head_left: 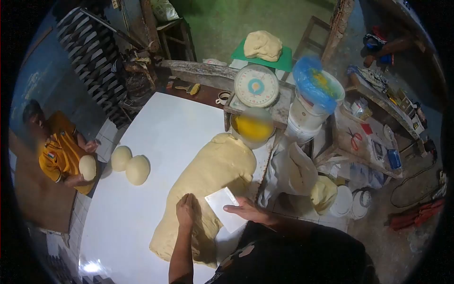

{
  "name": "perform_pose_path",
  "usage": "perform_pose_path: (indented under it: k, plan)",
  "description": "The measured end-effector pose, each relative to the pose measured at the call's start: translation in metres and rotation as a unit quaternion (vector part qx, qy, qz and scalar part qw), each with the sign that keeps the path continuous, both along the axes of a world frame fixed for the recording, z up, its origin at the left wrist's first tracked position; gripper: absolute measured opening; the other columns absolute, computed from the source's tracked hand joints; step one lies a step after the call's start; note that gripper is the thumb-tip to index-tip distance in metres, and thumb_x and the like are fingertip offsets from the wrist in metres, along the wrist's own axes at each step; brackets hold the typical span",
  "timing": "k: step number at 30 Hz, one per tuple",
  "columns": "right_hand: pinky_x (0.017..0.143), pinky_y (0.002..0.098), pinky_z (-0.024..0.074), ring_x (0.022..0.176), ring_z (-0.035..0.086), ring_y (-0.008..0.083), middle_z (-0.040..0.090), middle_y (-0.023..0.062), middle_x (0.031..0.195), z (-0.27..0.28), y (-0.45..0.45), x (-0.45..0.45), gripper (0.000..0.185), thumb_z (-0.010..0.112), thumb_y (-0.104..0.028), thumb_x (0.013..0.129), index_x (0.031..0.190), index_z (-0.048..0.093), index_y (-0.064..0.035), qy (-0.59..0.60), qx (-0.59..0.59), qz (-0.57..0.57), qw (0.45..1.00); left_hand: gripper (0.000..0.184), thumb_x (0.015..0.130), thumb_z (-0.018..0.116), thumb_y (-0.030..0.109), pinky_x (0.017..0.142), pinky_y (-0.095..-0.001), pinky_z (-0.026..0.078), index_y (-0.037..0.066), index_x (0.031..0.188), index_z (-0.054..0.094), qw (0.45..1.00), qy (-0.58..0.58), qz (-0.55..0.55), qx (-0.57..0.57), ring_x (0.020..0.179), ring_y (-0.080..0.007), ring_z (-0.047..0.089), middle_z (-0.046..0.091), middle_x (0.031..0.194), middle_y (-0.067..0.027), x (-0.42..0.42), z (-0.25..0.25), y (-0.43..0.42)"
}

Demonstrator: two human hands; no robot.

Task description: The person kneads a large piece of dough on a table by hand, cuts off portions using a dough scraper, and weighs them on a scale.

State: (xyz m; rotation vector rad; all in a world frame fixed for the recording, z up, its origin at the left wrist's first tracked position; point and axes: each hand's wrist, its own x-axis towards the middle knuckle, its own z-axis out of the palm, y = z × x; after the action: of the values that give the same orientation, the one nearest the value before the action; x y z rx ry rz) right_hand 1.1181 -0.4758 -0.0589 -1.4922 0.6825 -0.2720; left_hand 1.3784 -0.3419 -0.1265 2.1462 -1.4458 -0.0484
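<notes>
A long, thick slab of pale dough [208,170] lies across the white table. My left hand [186,210] is on the dough near its middle, fingers curled together and pressed into it. In my right hand [248,209] is a flat white dough scraper [224,208], gripped at its right side, with its far edge against the side of the dough. Two round dough balls [121,158] [137,170] sit touching each other at the table's left side. At the far left a person in a yellow shirt [64,146] holds another dough ball [87,167].
Behind the big dough stands a dial scale [256,86] with a lump of dough [263,46] on its green tray [285,60]. A bowl of yellow contents [254,127] is close to the slab's far end. White buckets [302,116], a sack [295,168] and a side table with red scissors [353,138] stand to the right.
</notes>
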Motion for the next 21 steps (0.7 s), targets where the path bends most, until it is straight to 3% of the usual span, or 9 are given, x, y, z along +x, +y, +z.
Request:
perform_pose_path:
  k: [3,5,7,9,11,13,16,17,21]
  plan:
    - [0.085,0.0319,0.0495,0.096,0.059,0.0108,0.068,0.0016,0.106,0.008,-0.002,-0.003,0.035,0.068,-0.022,0.101,0.13,0.063,-0.0028,0.008,-0.028,0.013,0.999,0.03,0.089,0.069,0.011,0.096,-0.0439,0.052,0.001,0.117,0.069,0.996,-0.025,0.008,0.089,0.112,-0.0351,0.067,0.069,0.125,-0.02,0.004,-0.002,-0.015]
    - [0.088,0.035,0.0509,0.101,0.061,0.016,0.069,0.0107,0.111,0.046,-0.01,-0.008,0.052,0.069,-0.032,0.1,0.134,0.057,0.0053,-0.054,0.038,-0.002,0.998,0.027,0.088,0.07,0.012,0.093,-0.0422,0.053,0.001,0.112,0.071,0.99,-0.039,0.017,0.135,0.107,-0.0345,0.069,0.071,0.119,-0.0205,0.007,0.01,-0.028]
    - [0.086,0.0334,0.0514,0.099,0.061,0.014,0.069,0.0091,0.109,0.076,-0.025,-0.015,0.048,0.069,-0.03,0.1,0.133,0.058,0.0045,-0.07,0.08,-0.028,0.994,0.018,0.09,0.071,0.008,0.087,-0.035,0.056,0.004,0.106,0.077,0.943,0.239,-0.009,0.23,0.094,-0.0264,0.072,0.076,0.102,-0.018,0.015,0.039,-0.043]
    - [0.085,0.0318,0.0518,0.097,0.062,0.0121,0.068,0.0075,0.108,0.083,-0.05,-0.026,0.044,0.068,-0.027,0.1,0.132,0.059,0.0037,-0.083,0.128,-0.052,0.987,0.011,0.087,0.076,0.004,0.084,-0.0329,0.056,0.002,0.097,0.077,0.811,0.534,-0.119,0.21,0.09,-0.0183,0.071,0.076,0.094,-0.0114,0.033,0.045,-0.043]
    - [0.082,0.0288,0.0522,0.093,0.063,0.0098,0.069,0.0049,0.105,0.082,-0.086,-0.034,0.038,0.068,-0.025,0.1,0.128,0.062,0.0011,-0.127,0.123,-0.072,0.982,0.012,0.085,0.079,-0.001,0.084,-0.0331,0.057,0.0,0.097,0.077,0.76,0.583,-0.151,0.246,0.089,-0.0173,0.071,0.075,0.095,-0.0067,0.038,0.091,-0.069]
    - [0.082,0.0296,0.0529,0.09,0.065,0.0125,0.069,0.0058,0.103,0.103,-0.118,-0.032,0.035,0.069,-0.024,0.099,0.124,0.064,0.0005,-0.101,0.157,-0.11,0.976,0.018,0.09,0.076,0.006,0.088,-0.0307,0.055,-0.001,0.107,0.075,0.65,0.699,-0.263,0.139,0.092,-0.0161,0.07,0.076,0.102,-0.0074,0.039,0.139,-0.108]
    - [0.079,0.0316,0.054,0.088,0.067,0.0151,0.07,0.007,0.1,0.133,-0.166,-0.032,0.036,0.071,-0.026,0.097,0.121,0.065,0.0008,-0.093,0.109,-0.233,0.962,0.038,0.096,0.071,0.016,0.094,-0.0333,0.054,-0.004,0.127,0.066,0.725,0.631,-0.271,-0.06,0.103,-0.0178,0.067,0.072,0.114,-0.0104,0.003,0.283,-0.223]
    - [0.08,0.0329,0.0543,0.088,0.067,0.0159,0.07,0.0074,0.099,0.126,-0.186,-0.038,0.039,0.071,-0.029,0.096,0.12,0.066,0.001,-0.077,0.085,-0.235,0.965,0.041,0.096,0.072,0.023,0.091,-0.0355,0.055,-0.007,0.123,0.066,0.753,0.589,-0.265,-0.129,0.102,-0.0206,0.068,0.072,0.109,-0.0145,-0.007,0.315,-0.266]
    - [0.082,0.0361,0.054,0.089,0.067,0.0178,0.07,0.0088,0.096,0.142,-0.218,-0.046,0.046,0.072,-0.036,0.094,0.12,0.066,0.0011,-0.073,0.07,-0.256,0.961,0.026,0.097,0.068,0.011,0.072,-0.0305,0.056,-0.003,0.119,0.067,0.854,0.338,-0.284,-0.276,0.083,-0.0158,0.068,0.072,0.101,-0.0111,-0.027,0.389,-0.432]
